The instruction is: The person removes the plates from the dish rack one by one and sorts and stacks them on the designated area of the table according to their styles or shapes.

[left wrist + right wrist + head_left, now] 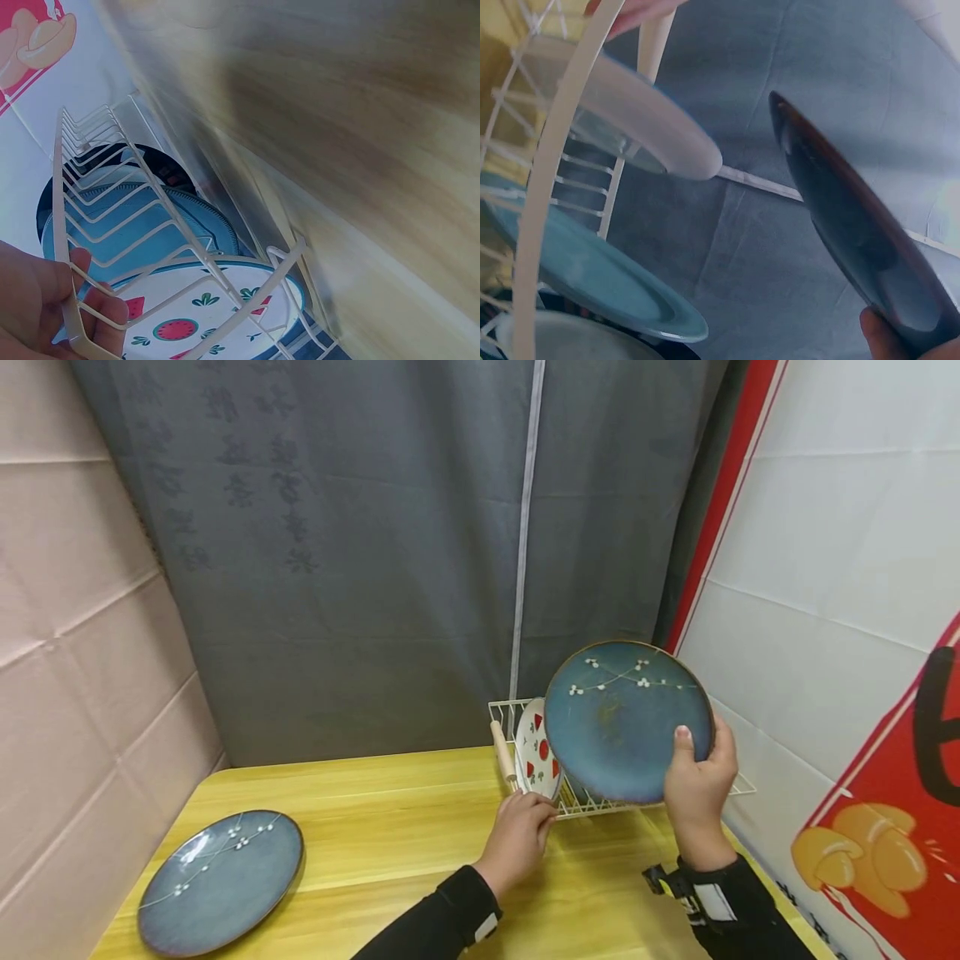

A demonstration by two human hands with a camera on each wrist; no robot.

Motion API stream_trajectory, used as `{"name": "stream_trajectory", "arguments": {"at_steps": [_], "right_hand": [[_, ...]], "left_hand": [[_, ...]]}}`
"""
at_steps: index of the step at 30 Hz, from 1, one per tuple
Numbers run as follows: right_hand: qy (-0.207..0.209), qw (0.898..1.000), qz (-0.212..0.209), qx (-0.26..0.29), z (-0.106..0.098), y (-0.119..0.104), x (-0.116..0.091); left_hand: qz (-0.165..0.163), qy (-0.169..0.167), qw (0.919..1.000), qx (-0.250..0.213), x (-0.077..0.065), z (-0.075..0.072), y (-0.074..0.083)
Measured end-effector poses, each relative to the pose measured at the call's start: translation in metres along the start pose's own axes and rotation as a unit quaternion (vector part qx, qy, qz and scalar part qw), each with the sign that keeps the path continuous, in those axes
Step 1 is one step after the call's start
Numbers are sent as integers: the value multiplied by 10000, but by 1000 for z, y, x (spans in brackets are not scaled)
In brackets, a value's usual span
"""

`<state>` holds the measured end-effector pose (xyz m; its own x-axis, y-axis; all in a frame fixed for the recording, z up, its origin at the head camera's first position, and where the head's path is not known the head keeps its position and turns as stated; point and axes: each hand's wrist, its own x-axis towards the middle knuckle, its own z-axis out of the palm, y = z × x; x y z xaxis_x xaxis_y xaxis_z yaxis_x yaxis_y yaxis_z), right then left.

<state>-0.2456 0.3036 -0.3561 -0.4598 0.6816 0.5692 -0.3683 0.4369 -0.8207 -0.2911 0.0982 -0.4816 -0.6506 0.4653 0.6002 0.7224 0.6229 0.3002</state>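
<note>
The surface (375, 827) is backed by a grey curtain (360, 568); a red print (885, 777) is borne by the white wall (817, 560).

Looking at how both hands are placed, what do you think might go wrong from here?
The right hand grips the raised blue plate at one edge only, so it might tilt or slip. That plate could chip if it knocks the white patterned plate in the wire rack. The left hand grips the rack's near rim, so a tug might shift the rack and rattle its plates.
</note>
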Motion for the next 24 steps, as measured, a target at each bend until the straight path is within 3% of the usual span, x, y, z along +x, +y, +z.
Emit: {"name": "stream_trajectory", "arguments": {"at_steps": [7,9,11,12,15,17,19,22,23,24], "right_hand": [[-329,9964,658,418,-1,4,-9],[-464,9936,851,574,-2,6,-13],[-552,9909,1017,682,-1,9,-18],[-589,9897,1075,736,-1,10,-20],[-591,9857,1174,1052,1,14,-25],[-589,9822,1227,1293,2,16,-28],[-607,9800,1293,1383,4,17,-31],[-737,9786,1414,1301,6,19,-36],[-799,9788,1442,1212,7,20,-37],[-849,9788,1467,1154,8,20,-39]], "left_hand": [[-49,-108,9996,-266,0,-3,-2],[-199,-277,9966,-754,1,-7,-3],[-577,-508,9854,-1520,1,-13,-5],[-829,-589,9746,-1997,1,-17,-5],[-1593,-578,9265,-3360,2,-29,-6],[-1828,-367,8892,-4179,4,-35,-7],[-1921,-149,8577,-4767,7,-40,-7],[-1943,46,8219,-5354,11,-47,-7],[-1972,78,8138,-5466,11,-49,-6],[-1984,71,8109,-5504,11,-51,-5]]}}
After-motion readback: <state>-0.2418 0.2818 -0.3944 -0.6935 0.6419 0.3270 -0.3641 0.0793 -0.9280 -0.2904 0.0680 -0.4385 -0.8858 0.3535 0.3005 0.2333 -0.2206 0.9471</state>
